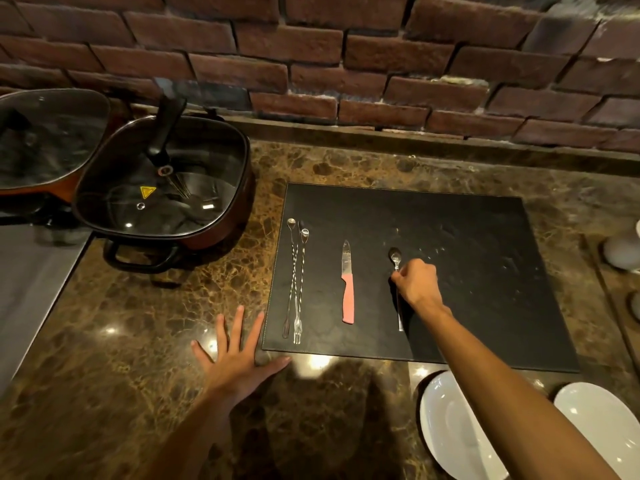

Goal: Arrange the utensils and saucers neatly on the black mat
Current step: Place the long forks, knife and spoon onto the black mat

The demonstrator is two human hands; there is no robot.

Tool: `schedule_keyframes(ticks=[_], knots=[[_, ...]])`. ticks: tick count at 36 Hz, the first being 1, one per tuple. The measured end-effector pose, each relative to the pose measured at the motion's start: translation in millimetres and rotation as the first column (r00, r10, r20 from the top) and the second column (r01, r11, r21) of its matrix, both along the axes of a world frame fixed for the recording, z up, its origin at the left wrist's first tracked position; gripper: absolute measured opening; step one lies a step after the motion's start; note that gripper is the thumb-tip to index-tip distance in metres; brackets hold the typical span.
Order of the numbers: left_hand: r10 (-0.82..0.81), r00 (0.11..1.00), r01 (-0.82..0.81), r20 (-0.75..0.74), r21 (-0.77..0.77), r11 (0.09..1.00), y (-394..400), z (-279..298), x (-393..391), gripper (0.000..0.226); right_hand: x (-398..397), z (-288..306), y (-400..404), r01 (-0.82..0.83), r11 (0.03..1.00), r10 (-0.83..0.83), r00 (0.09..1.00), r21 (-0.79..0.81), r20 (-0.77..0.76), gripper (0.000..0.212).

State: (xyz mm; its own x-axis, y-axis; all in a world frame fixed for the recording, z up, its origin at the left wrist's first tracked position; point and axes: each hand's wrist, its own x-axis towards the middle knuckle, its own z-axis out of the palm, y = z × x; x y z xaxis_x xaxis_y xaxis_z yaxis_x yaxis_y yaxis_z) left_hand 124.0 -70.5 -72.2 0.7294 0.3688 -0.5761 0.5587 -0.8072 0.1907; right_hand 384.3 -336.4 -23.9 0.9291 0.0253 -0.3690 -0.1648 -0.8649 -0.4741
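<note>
A black mat [485,271] lies on the brown marble counter. At its left edge lie two long twisted bar spoons with forked ends [294,282], side by side. A pink-handled knife [347,282] lies to their right, blade pointing away from me. My right hand [417,282] is closed around the middle of a long-handled spoon [395,258] that lies on the mat, bowl away from me. My left hand [235,355] rests flat on the counter, fingers spread, just left of the mat. Two white saucers [446,427] [602,420] sit on the counter at the near right.
A square red electric pot with a glass lid [166,181] stands at the back left, and a second glass lid [45,133] lies beyond it. A brick wall [346,64] runs behind the counter. A white object [623,251] sits at the right edge.
</note>
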Motion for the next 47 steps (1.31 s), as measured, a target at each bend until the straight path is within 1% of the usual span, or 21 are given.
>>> schedule_keyframes(ticks=[6, 13, 17, 22, 26, 29, 32, 36, 41, 43, 45, 47], knots=[[-0.002, 1.000, 0.002, -0.026, -0.014, 1.000, 2.8, -1.2, 1.1, 0.107, 2.1, -2.7, -4.7, 0.015, 0.999, -0.016, 1.000, 0.050, 0.017, 0.036], [-0.020, 0.999, 0.019, -0.029, -0.028, 0.999, 4.2, 1.1, 0.9, 0.106, -24.0, -0.6, -21.6, 0.084, 0.990, -0.088, 0.996, 0.117, 0.031, 0.049], [-0.040, 0.997, 0.038, -0.059, -0.040, 0.999, 4.7, 4.7, 2.0, 0.106, -45.2, 5.6, -36.7, 0.132, 0.981, -0.135, 0.991, 0.144, 0.011, 0.043], [-0.040, 0.997, 0.036, -0.072, -0.063, 0.997, 5.3, 7.7, 2.6, 0.106, -77.3, 14.4, -58.8, 0.172, 0.969, -0.177, 0.984, 0.177, 0.010, 0.031], [-0.080, 0.994, 0.075, -0.078, -0.061, 0.995, 6.7, 9.5, -2.8, 0.105, -102.9, 22.2, -72.7, 0.201, 0.959, -0.202, 0.979, 0.201, -0.012, 0.021], [-0.118, 0.989, 0.113, -0.085, -0.061, 0.992, 9.7, 11.9, -11.4, 0.105, -122.8, 27.0, -80.6, 0.219, 0.950, -0.217, 0.976, 0.222, -0.034, 0.017], [-0.171, 0.982, 0.166, -0.082, -0.070, 0.984, 14.0, 16.9, -18.8, 0.104, -143.1, 31.5, -85.6, 0.220, 0.952, -0.218, 0.975, 0.214, -0.034, 0.019], [-0.145, 0.989, 0.144, 0.000, -0.117, 0.983, 19.6, 25.5, -18.5, 0.101, -164.6, 37.5, -89.8, 0.194, 0.955, -0.191, 0.981, 0.222, -0.037, 0.020], [-0.010, 0.996, 0.029, 0.092, -0.208, 0.978, 21.7, 37.7, -17.2, 0.080, -179.4, 47.4, -97.3, 0.163, 0.957, -0.161, 0.986, 0.241, -0.030, 0.021], [0.074, 0.982, -0.027, 0.176, -0.259, 0.966, 19.7, 43.4, -18.8, 0.067, -180.8, 51.6, -101.8, 0.141, 0.960, -0.138, 0.990, 0.242, -0.029, 0.020], [0.102, 0.952, -0.033, 0.288, -0.237, 0.971, 15.4, 47.9, -22.6, 0.053, -180.1, 55.4, -107.1, 0.131, 0.962, -0.125, 0.991, 0.239, -0.036, 0.019], [0.101, 0.920, -0.022, 0.378, -0.208, 0.978, 7.4, 53.3, -26.2, 0.044, -178.1, 58.2, -113.8, 0.127, 0.962, -0.122, 0.992, 0.242, -0.034, 0.018]])
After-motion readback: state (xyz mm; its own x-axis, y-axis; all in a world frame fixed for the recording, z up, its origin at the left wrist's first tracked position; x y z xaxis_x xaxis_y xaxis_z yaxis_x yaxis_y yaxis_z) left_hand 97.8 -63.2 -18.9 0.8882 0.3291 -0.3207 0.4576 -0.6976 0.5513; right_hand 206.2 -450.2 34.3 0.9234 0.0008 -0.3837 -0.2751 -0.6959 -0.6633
